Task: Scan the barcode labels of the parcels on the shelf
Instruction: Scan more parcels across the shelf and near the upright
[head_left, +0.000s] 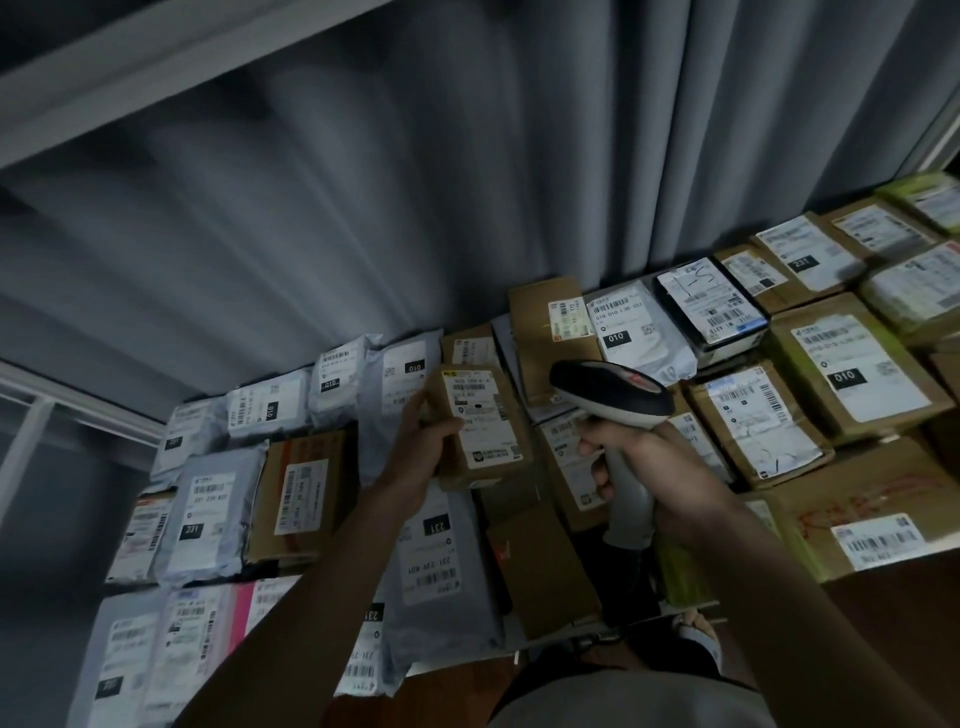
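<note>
Two hands work above a shelf (561, 631) crowded with parcels, grey mailer bags towards the left and cardboard boxes towards the right, most lying label-up. The left hand (427, 448) is closed around a small cardboard box (480, 427), gripping its left edge and holding it raised above the other parcels with its white barcode label (479, 415) facing the camera. The right hand (641, 467) is wrapped around the pale handle of a handheld scanner (615, 402), whose dark head sits just beside the box's right side, apart from it and pointing up and to the left. Box and scanner lie between the two hands. A grey curtain (415, 182) hangs behind the shelf.
</note>
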